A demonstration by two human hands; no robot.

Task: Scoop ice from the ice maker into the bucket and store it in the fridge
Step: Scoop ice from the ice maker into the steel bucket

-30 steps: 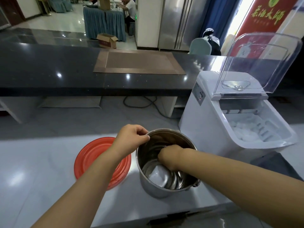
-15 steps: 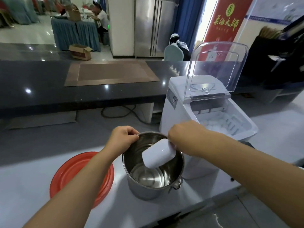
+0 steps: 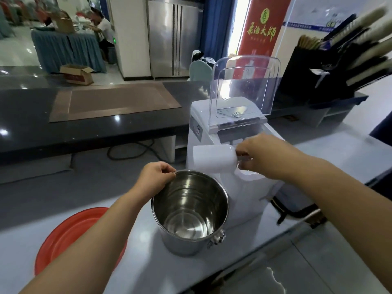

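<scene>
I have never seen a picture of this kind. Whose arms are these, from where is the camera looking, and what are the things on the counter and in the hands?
No robot is here. A person wears a camera on the head, which looks forward and down, so you see that person's own two arms.

The left hand grips the rim of a shiny steel bucket, which looks empty. The right hand holds a white plastic scoop above the bucket's far rim.

Behind the bucket stands a white ice maker with its clear lid raised. At lower left a red lid lies flat on the pale counter.
</scene>
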